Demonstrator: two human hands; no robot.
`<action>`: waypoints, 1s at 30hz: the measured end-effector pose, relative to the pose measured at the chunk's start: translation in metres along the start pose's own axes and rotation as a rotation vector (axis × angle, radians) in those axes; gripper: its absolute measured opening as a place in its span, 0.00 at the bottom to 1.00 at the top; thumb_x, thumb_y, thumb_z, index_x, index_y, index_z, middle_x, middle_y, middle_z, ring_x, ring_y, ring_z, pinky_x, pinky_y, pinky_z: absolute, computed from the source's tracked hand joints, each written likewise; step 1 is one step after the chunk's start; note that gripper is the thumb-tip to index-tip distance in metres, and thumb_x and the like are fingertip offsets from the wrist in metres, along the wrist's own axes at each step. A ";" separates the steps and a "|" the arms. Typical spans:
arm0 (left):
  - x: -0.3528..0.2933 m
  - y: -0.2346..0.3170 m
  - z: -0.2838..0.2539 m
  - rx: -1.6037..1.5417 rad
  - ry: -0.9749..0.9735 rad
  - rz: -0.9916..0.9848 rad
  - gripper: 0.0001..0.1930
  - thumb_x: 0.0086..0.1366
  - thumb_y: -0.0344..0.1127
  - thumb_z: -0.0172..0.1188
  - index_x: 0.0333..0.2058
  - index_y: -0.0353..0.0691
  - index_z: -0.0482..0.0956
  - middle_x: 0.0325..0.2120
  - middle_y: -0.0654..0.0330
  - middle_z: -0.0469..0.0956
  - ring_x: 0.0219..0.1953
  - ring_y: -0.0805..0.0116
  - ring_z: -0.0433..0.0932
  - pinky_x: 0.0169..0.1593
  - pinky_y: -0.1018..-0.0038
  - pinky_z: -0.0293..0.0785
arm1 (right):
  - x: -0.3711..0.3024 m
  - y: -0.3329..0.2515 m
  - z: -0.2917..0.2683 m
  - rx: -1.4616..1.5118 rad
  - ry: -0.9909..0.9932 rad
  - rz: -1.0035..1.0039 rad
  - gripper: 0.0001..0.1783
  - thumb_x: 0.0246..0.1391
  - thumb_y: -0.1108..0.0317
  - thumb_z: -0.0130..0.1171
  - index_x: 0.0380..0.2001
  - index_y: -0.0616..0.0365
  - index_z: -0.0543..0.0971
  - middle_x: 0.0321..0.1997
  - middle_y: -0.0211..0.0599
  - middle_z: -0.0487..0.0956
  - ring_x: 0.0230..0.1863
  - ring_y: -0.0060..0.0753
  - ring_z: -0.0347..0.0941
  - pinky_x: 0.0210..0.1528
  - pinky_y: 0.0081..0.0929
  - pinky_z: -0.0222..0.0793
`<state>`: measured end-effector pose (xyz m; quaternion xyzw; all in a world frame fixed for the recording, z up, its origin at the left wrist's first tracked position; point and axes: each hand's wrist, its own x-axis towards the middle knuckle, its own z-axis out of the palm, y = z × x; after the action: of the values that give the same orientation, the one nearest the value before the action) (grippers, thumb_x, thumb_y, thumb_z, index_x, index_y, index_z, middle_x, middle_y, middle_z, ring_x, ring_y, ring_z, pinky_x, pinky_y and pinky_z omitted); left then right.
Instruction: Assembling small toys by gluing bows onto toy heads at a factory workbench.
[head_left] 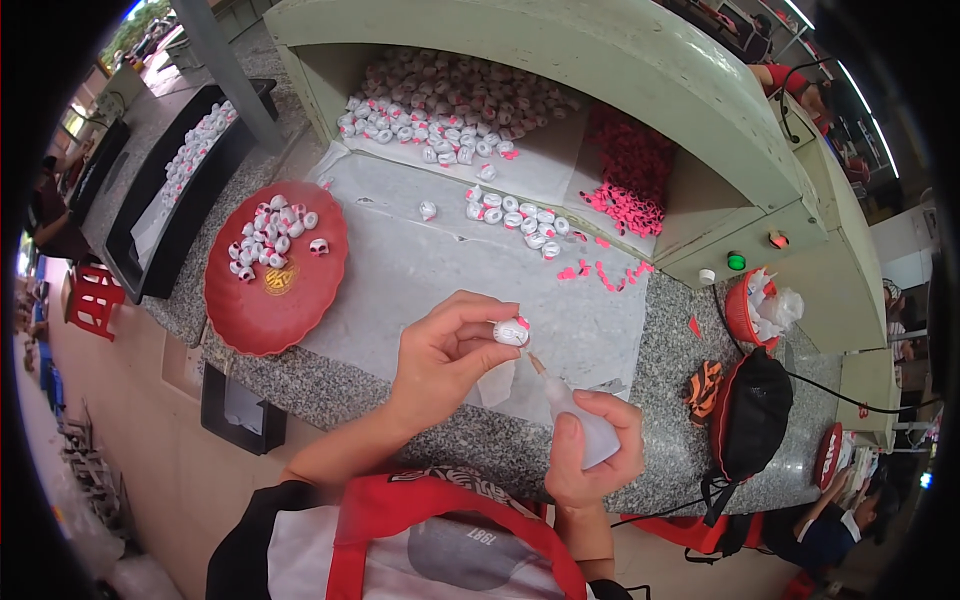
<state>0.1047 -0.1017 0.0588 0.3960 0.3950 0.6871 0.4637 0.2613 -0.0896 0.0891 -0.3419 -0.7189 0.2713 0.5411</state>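
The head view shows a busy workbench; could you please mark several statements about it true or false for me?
1. The left hand holds a small white piece with a bit of pink. True.
2. The squeeze bottle is in the left hand. False: the right hand holds it, its tip pointing up toward the white piece.
3. The red tray holds a group of loose white pieces. True.
4. The pink heap sits at the left end of the shelf. False: it is at the right end.
5. The black pouch lies on the right side of the bench. True.
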 end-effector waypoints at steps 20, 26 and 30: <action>0.000 0.005 -0.003 0.273 0.008 0.092 0.16 0.49 0.12 0.53 0.38 0.28 0.72 0.39 0.52 0.67 0.40 0.65 0.72 0.43 0.75 0.74 | 0.006 0.000 -0.001 -0.028 -0.146 -0.009 0.11 0.36 0.76 0.58 0.29 0.64 0.72 0.25 0.39 0.77 0.23 0.32 0.75 0.25 0.22 0.70; 0.000 0.004 -0.004 0.116 0.031 -0.006 0.16 0.50 0.13 0.52 0.39 0.30 0.73 0.38 0.56 0.69 0.40 0.69 0.72 0.44 0.78 0.73 | 0.004 0.000 -0.001 -0.036 -0.102 0.026 0.11 0.36 0.76 0.58 0.28 0.64 0.72 0.25 0.39 0.77 0.23 0.32 0.75 0.26 0.22 0.70; 0.001 0.004 -0.006 0.006 -0.009 -0.080 0.16 0.50 0.14 0.52 0.40 0.28 0.71 0.40 0.55 0.69 0.41 0.67 0.73 0.45 0.77 0.72 | 0.006 0.002 0.001 -0.032 -0.112 -0.010 0.11 0.36 0.77 0.58 0.28 0.64 0.73 0.25 0.39 0.77 0.22 0.32 0.75 0.25 0.22 0.70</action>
<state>0.0973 -0.1027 0.0602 0.3844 0.4106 0.6650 0.4914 0.2595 -0.0837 0.0912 -0.3313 -0.7538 0.2759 0.4959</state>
